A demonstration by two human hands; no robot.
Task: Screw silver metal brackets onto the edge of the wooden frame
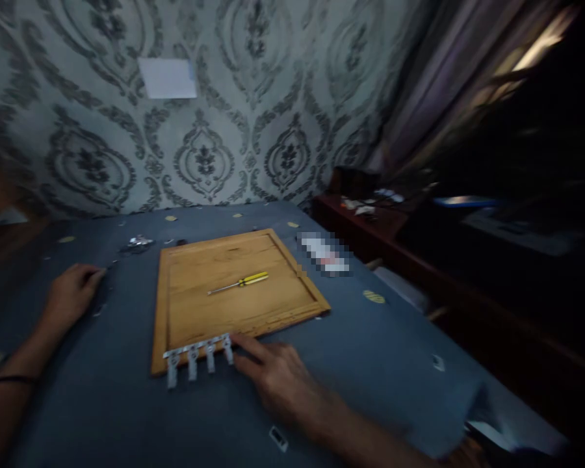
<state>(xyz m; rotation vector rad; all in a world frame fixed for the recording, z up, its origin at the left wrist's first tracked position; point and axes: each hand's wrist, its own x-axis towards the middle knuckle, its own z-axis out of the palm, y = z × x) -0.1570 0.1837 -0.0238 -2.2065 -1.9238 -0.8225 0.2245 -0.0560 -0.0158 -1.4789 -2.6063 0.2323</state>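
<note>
A wooden panel (199, 273) with a raised frame lies flat on the blue-grey cloth. Across it rests a screwdriver (253, 279) with a yellow and black handle. Along the panel's near edge runs a metal hook rail (195, 347) with several hooks hanging over the edge. My right hand (285, 380) has its thumb and forefinger closed at the rail's right end. Left of the panel, my left hand (73, 292) is low over the cloth, its fingertips pinched together. Whatever they hold, if anything, is too small and dark to name.
Small shiny metal pieces (139, 242) lie beyond my left hand. A blurred-out white item (324, 253) sits right of the panel. Dark red furniture (370, 227) borders the cloth-covered surface (370, 364) on the right. A patterned wall (205, 149) stands behind.
</note>
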